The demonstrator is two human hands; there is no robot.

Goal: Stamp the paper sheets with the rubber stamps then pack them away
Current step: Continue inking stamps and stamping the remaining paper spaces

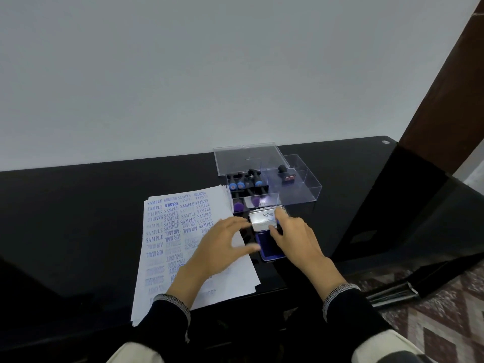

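A stack of white paper sheets, covered in blue stamp prints, lies on the black table. To its right sits a blue ink pad with its silver lid tilted up. My right hand holds the lid's right edge with fingers on both sides. My left hand hovers over the paper's right edge, fingers spread toward the lid. Behind the pad stands a clear plastic box holding several black-handled rubber stamps, and one stamp lies alone in its right compartment.
The box's clear lid leans upright at its back. A dark wooden post rises at the right, beside a glossy black panel. Patterned floor shows at the lower right. A pale wall runs behind the table.
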